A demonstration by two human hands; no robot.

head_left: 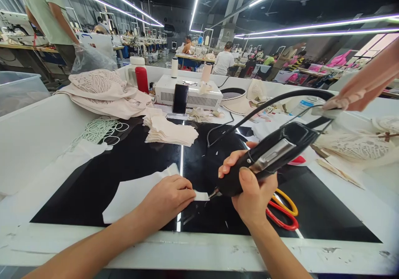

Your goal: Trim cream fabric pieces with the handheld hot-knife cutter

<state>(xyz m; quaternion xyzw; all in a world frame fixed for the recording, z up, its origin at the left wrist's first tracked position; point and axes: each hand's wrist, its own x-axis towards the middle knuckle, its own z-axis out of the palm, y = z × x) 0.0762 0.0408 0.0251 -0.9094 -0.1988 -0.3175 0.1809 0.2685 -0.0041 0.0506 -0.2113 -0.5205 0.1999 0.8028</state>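
Note:
My left hand (170, 196) is closed over a white fabric piece (134, 193), holding it against the black work surface (124, 162). A narrow strip of the piece pokes out past my fingertips. My right hand (252, 187) grips a black corded handheld cutter (268, 150), held at a slant with its metal tip down at the end of that strip. Whether the tip touches the fabric is hard to tell. Behind my right hand lie scissors with red and yellow handles (285, 218), their blades hidden. Small white scraps are scattered nearby.
A stack of cream fabric pieces (171, 129) lies ahead, with pale green cord (99, 130) to its left. Further back stand a phone (180, 99), a vented white box (199, 94) and a red flask (141, 80). The cutter's cable (280, 96) arches up on the right.

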